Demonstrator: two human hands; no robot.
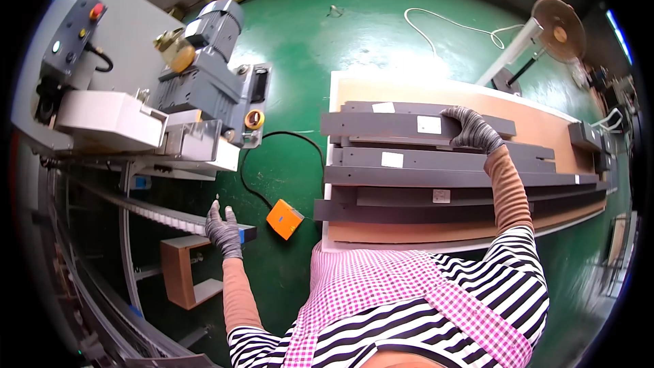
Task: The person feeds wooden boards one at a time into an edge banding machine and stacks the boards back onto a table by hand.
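Note:
Long dark grey boards [381, 157], some with white labels, lie in rows on a pallet-like table [354, 88] topped with brown sheet. My right hand [475, 131], in a grey striped glove, is closed around the right part of a dark board [381, 124] in the upper rows, beside its white label [428, 125]. At the left, my left hand [223, 232], gloved too, has its fingers apart and holds nothing. It is near the end of a roller rail [170, 217] with a blue-marked tip.
A grey machine with a motor [216, 27] and a control panel [71, 37] stands at the upper left. An orange pedal box [285, 219] with a black cable lies on the green floor. A brown frame [178, 276] sits lower left; a fan [558, 28] stands upper right.

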